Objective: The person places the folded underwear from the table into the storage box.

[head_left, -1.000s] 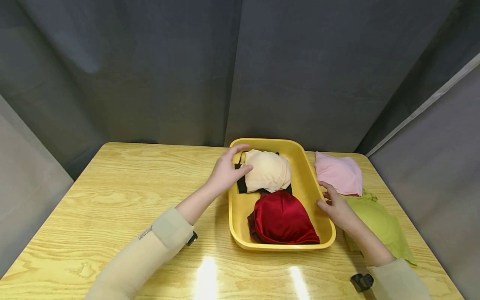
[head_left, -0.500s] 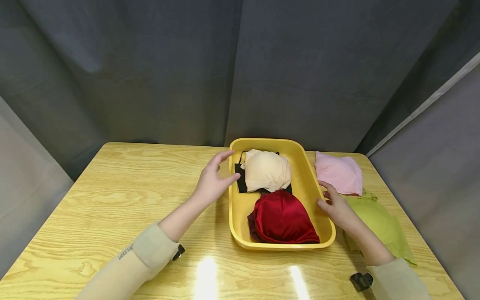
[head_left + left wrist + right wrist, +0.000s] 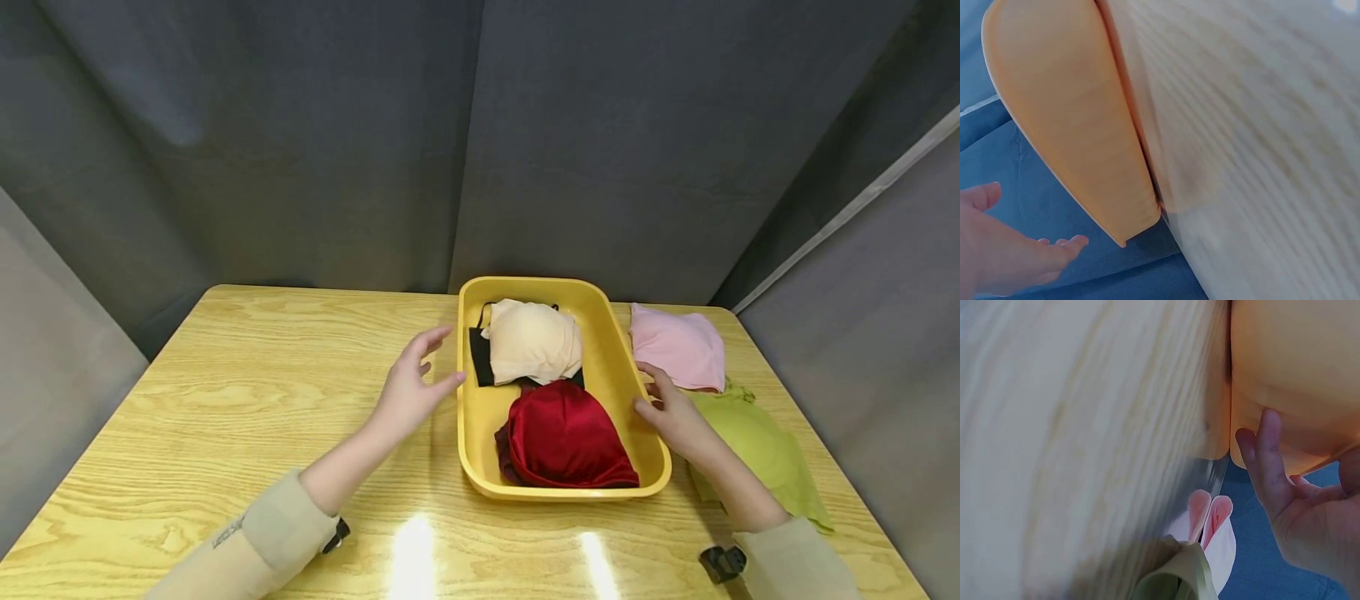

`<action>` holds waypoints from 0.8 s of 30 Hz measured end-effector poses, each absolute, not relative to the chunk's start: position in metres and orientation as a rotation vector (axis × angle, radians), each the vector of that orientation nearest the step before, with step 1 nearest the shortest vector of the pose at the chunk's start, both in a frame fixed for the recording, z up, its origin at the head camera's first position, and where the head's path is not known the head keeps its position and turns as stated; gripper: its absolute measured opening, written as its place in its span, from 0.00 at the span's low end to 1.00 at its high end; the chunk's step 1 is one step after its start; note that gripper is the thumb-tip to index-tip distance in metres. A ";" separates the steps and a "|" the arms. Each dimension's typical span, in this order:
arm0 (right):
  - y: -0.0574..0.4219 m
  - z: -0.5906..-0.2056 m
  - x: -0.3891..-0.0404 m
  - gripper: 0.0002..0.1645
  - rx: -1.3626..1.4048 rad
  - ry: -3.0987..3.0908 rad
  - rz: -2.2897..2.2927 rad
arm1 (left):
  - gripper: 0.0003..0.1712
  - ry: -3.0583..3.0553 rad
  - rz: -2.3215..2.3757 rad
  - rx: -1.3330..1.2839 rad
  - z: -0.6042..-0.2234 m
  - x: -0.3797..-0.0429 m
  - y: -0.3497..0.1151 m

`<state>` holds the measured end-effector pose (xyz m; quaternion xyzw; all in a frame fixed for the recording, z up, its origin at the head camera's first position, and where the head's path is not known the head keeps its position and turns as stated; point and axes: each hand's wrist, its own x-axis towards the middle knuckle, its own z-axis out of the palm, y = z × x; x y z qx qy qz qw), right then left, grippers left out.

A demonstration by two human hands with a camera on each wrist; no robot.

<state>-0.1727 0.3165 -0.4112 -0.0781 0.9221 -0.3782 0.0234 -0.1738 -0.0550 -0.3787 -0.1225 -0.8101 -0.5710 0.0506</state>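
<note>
A yellow plastic bin stands on the wooden table. Inside it, a folded beige bra lies over a black one with a thin strap. Nearer the front lies a folded red satin bra with dark maroon fabric under it. My left hand hovers beside the bin's left rim, fingers spread and holding nothing; the left wrist view shows it apart from the wall. At the right side, my right hand touches the bin's outer wall with extended fingers, its thumb near the rim.
A folded pink bra and a yellow-green one lie on the table right of the bin, the latter partly under my right forearm. Grey curtains close off the back and sides.
My left hand has drawn back from over the bin's left rim, moving left and toward me. The right hand, the bin and the bras have stayed put.
</note>
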 end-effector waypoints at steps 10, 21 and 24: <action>0.317 -0.411 -0.173 0.34 -0.241 2.846 -1.167 | 0.35 -2.536 -1.837 -0.304 -0.385 -0.167 -0.060; 0.316 -0.410 -0.172 0.34 -0.243 2.845 -1.164 | 0.38 -2.638 -1.926 -0.263 -0.393 -0.165 -0.061; 0.316 -0.410 -0.173 0.35 -0.238 2.842 -1.163 | 0.38 -2.659 -1.971 -0.257 -0.396 -0.165 -0.060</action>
